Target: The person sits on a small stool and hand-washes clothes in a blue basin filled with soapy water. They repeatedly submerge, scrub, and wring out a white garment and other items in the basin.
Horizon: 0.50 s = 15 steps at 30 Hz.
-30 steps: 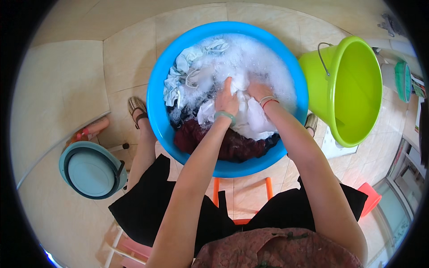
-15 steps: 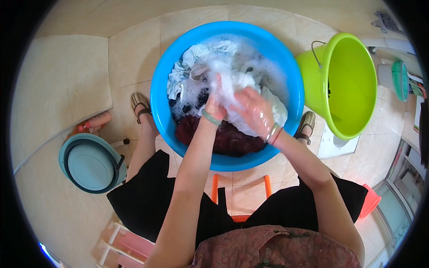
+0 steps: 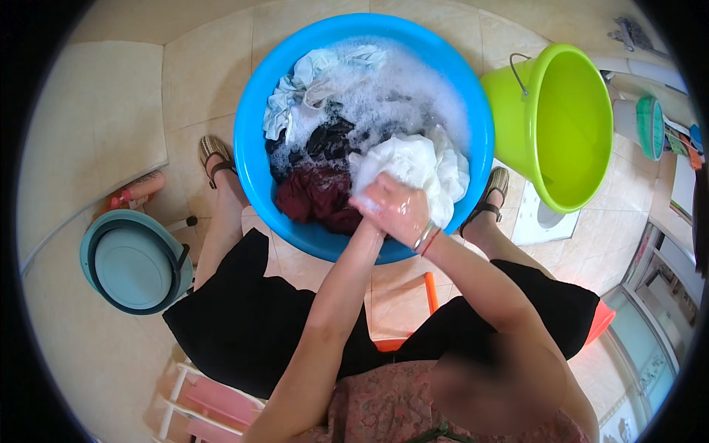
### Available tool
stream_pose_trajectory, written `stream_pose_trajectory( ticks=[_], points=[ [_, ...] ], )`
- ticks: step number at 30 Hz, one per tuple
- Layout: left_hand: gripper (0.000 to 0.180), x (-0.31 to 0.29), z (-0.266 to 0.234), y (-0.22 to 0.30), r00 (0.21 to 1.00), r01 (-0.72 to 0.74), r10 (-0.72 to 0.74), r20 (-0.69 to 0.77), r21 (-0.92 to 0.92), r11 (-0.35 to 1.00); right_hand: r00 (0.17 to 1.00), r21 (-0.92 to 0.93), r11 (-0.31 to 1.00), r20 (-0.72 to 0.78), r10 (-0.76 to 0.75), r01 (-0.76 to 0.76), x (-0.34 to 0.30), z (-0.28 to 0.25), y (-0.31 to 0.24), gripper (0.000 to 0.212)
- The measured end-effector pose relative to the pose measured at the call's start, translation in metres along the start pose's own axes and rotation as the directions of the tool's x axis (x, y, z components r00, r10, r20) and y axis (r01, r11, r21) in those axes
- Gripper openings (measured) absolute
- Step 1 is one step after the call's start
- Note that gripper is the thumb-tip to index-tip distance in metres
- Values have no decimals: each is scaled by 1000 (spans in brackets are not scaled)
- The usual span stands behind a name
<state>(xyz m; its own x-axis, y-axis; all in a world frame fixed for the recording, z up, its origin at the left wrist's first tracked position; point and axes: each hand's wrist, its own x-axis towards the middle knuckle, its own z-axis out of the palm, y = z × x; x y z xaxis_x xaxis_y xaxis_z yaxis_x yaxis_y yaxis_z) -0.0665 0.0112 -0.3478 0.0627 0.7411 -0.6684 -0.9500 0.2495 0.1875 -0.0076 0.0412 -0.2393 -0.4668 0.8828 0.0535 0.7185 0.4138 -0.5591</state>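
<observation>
Over the near part of a wide blue tub (image 3: 484,140), my right hand (image 3: 402,212) is wrapped across my left wrist. It covers most of my left hand, whose fingers I cannot make out; my left forearm (image 3: 347,277) shows below. Just beyond both hands a wet, bunched white cloth (image 3: 406,159) lies in the tub, bulging up from the suds. Dark red cloth (image 3: 314,196) is left of the hands, with black cloth (image 3: 329,140) behind it. Pale blue cloth (image 3: 284,103) rests along the far left wall. White foam (image 3: 428,88) covers the far right water.
A lime-green bucket (image 3: 509,111) stands against the tub's right side. To the left is a grey-blue folding basin (image 3: 96,284). My sandalled feet flank the tub. Orange stool legs (image 3: 431,292) show between my knees, and a pink-and-white rack (image 3: 221,402) is at lower left.
My hands have come nearer and together, the right closing over the left wrist. Thick foam around them is gone, and the white cloth shows plainly. The whole view has shifted slightly.
</observation>
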Motion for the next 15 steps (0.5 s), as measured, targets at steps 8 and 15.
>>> stream_pose_trajectory(
  ticks=[8,15],
  points=[
    [36,30,-7,-16,903,12,146,-404,363,932,948,-95,949,74,308,-301,46,52,82,21],
    [39,56,-76,-30,990,-97,142,-5,713,694,981,-80,983,90,170,-163,9,26,40,14]
  ],
)
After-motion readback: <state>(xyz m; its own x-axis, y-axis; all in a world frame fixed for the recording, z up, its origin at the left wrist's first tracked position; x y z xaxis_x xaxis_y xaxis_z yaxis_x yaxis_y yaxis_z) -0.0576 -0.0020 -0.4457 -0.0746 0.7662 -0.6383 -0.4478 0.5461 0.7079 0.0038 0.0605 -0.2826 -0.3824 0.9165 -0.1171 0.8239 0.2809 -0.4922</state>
